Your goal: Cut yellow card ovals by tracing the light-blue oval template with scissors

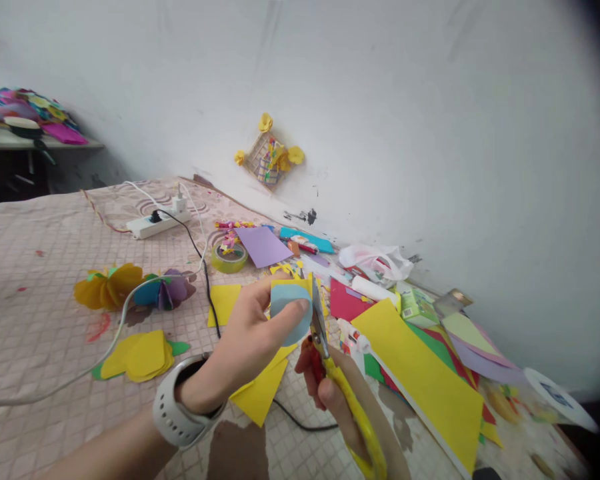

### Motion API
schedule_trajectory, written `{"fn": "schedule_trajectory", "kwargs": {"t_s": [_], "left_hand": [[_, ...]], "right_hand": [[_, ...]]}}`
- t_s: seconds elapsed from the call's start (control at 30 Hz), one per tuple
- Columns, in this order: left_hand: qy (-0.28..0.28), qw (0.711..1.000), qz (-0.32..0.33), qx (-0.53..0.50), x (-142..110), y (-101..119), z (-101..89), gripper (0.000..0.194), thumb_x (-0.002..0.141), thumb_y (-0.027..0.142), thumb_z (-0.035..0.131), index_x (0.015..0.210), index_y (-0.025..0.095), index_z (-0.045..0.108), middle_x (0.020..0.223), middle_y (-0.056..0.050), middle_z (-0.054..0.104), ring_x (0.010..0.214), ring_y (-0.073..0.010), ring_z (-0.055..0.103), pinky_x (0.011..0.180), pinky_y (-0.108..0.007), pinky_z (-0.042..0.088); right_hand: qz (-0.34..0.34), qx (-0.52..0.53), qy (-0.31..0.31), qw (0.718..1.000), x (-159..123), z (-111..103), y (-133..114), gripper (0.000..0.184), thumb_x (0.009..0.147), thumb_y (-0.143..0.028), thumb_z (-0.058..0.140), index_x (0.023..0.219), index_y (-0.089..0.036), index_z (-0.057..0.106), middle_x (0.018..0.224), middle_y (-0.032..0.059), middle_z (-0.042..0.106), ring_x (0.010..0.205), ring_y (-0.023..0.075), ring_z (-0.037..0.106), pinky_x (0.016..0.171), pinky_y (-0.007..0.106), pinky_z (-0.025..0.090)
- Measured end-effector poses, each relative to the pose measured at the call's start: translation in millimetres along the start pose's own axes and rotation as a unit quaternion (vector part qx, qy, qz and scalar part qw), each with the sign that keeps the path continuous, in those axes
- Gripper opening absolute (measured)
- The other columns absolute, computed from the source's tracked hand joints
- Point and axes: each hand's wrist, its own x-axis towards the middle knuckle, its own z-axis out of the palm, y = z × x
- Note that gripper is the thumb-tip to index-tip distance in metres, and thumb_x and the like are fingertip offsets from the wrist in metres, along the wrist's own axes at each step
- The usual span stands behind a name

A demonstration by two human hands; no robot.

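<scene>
My left hand [253, 330] is closed on a blue paper piece [284, 307] with rounded corners, thumb on top and the other fingers hidden behind. Yellow paper [293, 283] shows along its upper edge, lying behind it. My right hand [343, 393] grips scissors [319, 323] with a yellow handle and a red part near the pivot. Their blades point away from me, at the right edge of the papers. Below the hands lie yellow paper pieces [265, 387]. To the left rests a stack of yellow cut shapes [143, 357] with green ones under it.
Folded paper ornaments [109, 287] and a white power strip [160, 223] lie left, with cables crossing the table. Near the wall are a tape roll [229, 259] and purple paper [264, 245]. A glue gun [353, 335] and large yellow sheet [420, 373] lie right.
</scene>
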Motion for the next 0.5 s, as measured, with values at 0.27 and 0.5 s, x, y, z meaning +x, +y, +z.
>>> {"fn": "schedule_trajectory", "kwargs": {"t_s": [0.27,0.5], "left_hand": [[-0.014,1.000,0.003,-0.017,0.6,-1.4,0.4,0.012,0.081,0.024,0.064,0.072,0.018,0.059,0.062,0.004,0.054,0.053,-0.0074,0.044,0.044,-0.018,0.035],[-0.020,1.000,0.001,-0.019,0.2,-0.3,-0.6,0.012,0.081,0.022,0.064,0.072,0.017,0.059,0.062,0.004,0.055,0.052,-0.0067,0.045,0.044,-0.017,0.035]], "right_hand": [[-0.010,-0.007,0.009,1.000,-0.9,-2.4,2.6,0.054,0.080,-0.075,0.051,0.078,-0.021,0.052,0.067,-0.0020,0.044,0.058,0.0139,0.038,0.053,0.026,0.031],[-0.031,-0.034,0.003,0.999,-0.4,-7.6,10.8,0.053,0.083,-0.073,0.050,0.080,-0.021,0.056,0.062,-0.0043,0.036,0.058,0.0143,0.034,0.052,0.027,0.029]]}}
